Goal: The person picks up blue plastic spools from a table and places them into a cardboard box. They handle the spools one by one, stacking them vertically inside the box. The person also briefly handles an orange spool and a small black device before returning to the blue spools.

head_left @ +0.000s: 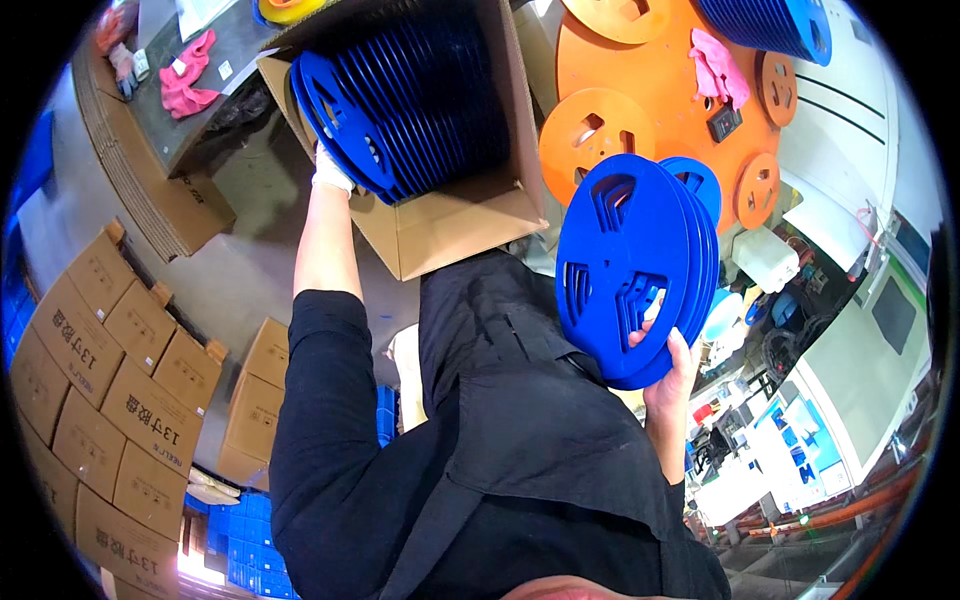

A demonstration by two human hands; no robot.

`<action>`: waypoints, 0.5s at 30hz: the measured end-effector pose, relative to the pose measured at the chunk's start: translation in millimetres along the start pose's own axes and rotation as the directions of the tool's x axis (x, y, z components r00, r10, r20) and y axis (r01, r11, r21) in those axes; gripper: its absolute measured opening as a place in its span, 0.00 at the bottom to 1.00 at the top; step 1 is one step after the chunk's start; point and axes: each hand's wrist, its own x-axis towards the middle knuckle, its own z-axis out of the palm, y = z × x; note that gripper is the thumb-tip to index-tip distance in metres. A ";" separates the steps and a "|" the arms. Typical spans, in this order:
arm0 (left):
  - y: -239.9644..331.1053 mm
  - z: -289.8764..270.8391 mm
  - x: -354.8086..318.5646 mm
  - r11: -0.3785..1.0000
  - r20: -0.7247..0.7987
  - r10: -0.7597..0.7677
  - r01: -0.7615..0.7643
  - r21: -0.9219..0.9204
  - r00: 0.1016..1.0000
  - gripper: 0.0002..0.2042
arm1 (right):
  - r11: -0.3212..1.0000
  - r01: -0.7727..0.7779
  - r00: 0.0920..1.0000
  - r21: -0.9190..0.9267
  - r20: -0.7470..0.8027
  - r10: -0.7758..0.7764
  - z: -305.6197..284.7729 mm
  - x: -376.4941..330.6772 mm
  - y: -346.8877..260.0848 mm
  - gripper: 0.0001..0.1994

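A stack of blue plastic reels [625, 262] is held upright at my right side. My right hand [672, 362] grips the stack by its lower rim, with fingers showing through a cutout. Ahead, an open cardboard box [420, 238] holds a long row of blue reels [430, 110] standing on edge. My left hand [331, 170], in a white glove, is at the box's left side, against the rim of the leftmost reels. Its fingers are mostly hidden, so I cannot tell whether they grip a reel or the box.
At the far right is an orange round table [665, 110] with orange discs [597, 135], a pink cloth [717, 68] and more blue reels [770, 25]. Printed cartons [120, 375] are stacked at left. A grey bench [235, 50] with pink gloves [188, 80] stands at the far left.
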 end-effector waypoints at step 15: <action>-223.0 -43.4 -105.0 0.872 -0.204 0.045 0.061 0.486 0.978 0.30 | 0.898 0.178 0.970 0.402 0.084 -0.230 -54.5 9.4 -14.8 0.27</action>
